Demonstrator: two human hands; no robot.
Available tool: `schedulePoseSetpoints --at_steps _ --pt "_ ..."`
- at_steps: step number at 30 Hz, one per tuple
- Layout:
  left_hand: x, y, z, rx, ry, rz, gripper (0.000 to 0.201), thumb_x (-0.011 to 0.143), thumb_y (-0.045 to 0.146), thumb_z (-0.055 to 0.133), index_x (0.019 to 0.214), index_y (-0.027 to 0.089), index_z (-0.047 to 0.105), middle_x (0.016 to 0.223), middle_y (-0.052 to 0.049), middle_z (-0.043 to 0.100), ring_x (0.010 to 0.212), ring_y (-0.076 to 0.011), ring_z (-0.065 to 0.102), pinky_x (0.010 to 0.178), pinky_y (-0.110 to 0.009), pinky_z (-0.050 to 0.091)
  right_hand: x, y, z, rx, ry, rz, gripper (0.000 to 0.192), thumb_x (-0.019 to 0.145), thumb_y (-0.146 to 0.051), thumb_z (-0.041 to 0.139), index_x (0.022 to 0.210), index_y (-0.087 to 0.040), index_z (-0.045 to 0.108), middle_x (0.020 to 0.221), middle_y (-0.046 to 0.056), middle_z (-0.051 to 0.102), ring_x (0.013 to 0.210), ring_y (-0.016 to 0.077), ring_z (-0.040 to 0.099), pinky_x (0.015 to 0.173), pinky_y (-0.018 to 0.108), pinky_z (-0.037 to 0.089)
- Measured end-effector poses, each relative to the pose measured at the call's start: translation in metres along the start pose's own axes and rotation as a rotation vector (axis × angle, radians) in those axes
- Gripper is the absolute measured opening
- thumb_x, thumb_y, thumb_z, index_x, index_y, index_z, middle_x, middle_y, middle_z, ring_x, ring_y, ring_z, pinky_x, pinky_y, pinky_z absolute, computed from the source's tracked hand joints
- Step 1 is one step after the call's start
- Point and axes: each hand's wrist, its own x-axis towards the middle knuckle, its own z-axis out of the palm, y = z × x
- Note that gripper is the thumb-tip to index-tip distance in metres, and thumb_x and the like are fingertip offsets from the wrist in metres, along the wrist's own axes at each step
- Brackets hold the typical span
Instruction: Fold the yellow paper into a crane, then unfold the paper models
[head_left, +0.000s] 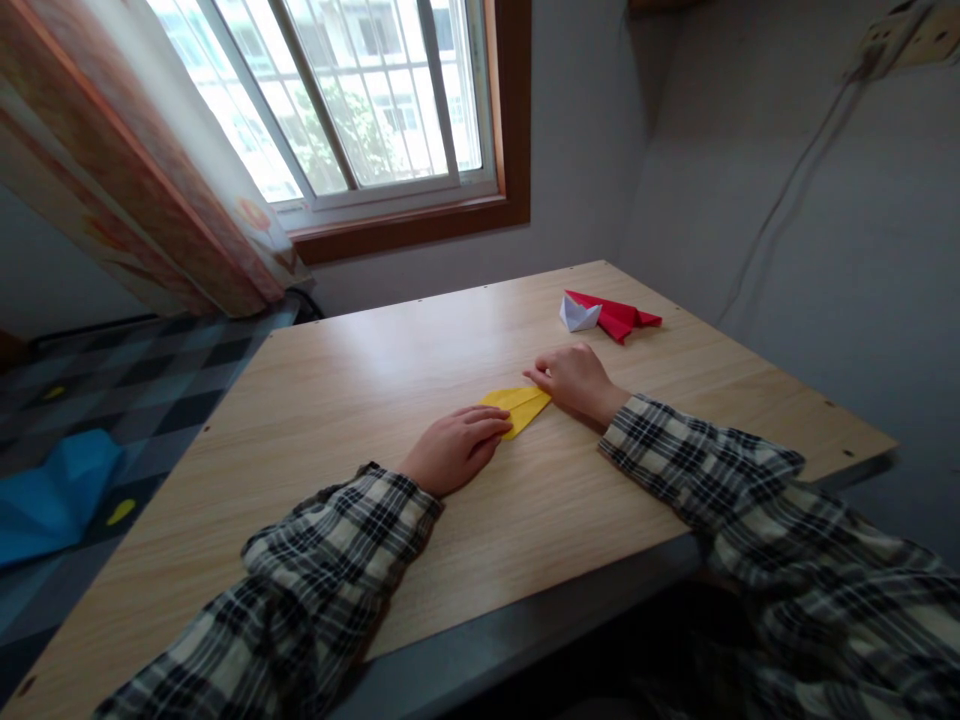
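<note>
Pressing flat on the pale wood-grain table point(337, 420), the left hand point(456, 450) pins one end of a folded yellow paper point(519, 406), a narrow pointed wedge lying mid-table. The right hand point(574, 383) pinches its other end with curled fingers. Farther right, near the far edge, sit a small white paper boat point(578, 314) and a red paper plane point(616, 315), touching. Bare board lies open all around.

On desk point(420, 520): 3 folded paper pcs – 1 yellow point(519, 405) at centre, 1 white point(578, 315) + 1 red point(619, 315) upper right. 2 hands. 1 blue sheet point(49, 495) far left.
</note>
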Motion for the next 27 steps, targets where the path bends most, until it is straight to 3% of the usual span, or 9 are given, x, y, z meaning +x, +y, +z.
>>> schedulePoseSetpoints --at_steps 4,7,10,12,16,27 --pt "0.000 -0.001 0.000 -0.005 0.006 -0.003 0.029 0.098 0.020 0.050 0.117 0.019 0.071 0.125 -0.008 0.072 0.118 -0.0214 0.066 0.104 -0.043 0.055 -0.001 0.001 -0.002 0.041 0.077 -0.012 0.038 0.100 -0.042 0.054 0.080 -0.017 0.075 0.079 0.009 0.074 0.074 0.0211 0.060 0.073 0.036 0.032" --pt "-0.001 -0.002 0.001 -0.025 0.010 0.005 0.028 0.098 0.020 0.050 0.117 0.019 0.071 0.125 -0.008 0.072 0.118 -0.0210 0.066 0.105 -0.042 0.054 -0.001 0.001 -0.002 0.151 0.172 -0.203 0.025 0.098 -0.033 0.058 0.088 -0.017 0.075 0.090 0.009 0.074 0.090 0.0231 0.059 0.082 0.037 0.036" --pt "0.000 -0.003 0.002 -0.027 0.016 0.015 0.028 0.098 0.019 0.050 0.117 0.019 0.071 0.125 -0.008 0.072 0.116 -0.0204 0.067 0.105 -0.042 0.054 -0.003 -0.001 0.000 0.326 0.123 -0.446 0.019 0.097 -0.024 0.058 0.091 -0.017 0.075 0.094 0.008 0.072 0.092 0.0200 0.059 0.085 0.034 0.040" --pt "0.000 -0.003 0.002 -0.023 0.016 0.018 0.028 0.098 0.019 0.050 0.117 0.020 0.070 0.125 -0.007 0.072 0.116 -0.0202 0.067 0.104 -0.042 0.055 -0.004 -0.004 0.003 0.434 0.036 -0.505 0.017 0.094 -0.019 0.058 0.090 -0.016 0.075 0.090 0.007 0.071 0.084 0.0170 0.059 0.079 0.030 0.042" --pt "0.000 -0.002 0.002 -0.031 0.019 0.026 0.027 0.098 0.019 0.051 0.117 0.020 0.070 0.124 -0.008 0.072 0.116 -0.0204 0.067 0.103 -0.042 0.055 -0.007 -0.009 0.005 0.549 -0.055 -0.481 0.019 0.088 -0.012 0.058 0.090 -0.017 0.076 0.089 0.005 0.070 0.078 0.0141 0.060 0.072 0.027 0.043" --pt "-0.001 -0.006 0.000 0.041 0.053 -0.060 0.013 0.096 0.027 0.061 0.099 0.020 0.071 0.104 -0.007 0.073 0.102 -0.0232 0.065 0.092 -0.043 0.056 -0.006 -0.009 0.002 0.595 -0.105 -0.441 0.017 0.090 -0.018 0.059 0.086 -0.015 0.075 0.088 0.006 0.068 0.078 0.0139 0.058 0.071 0.027 0.042"
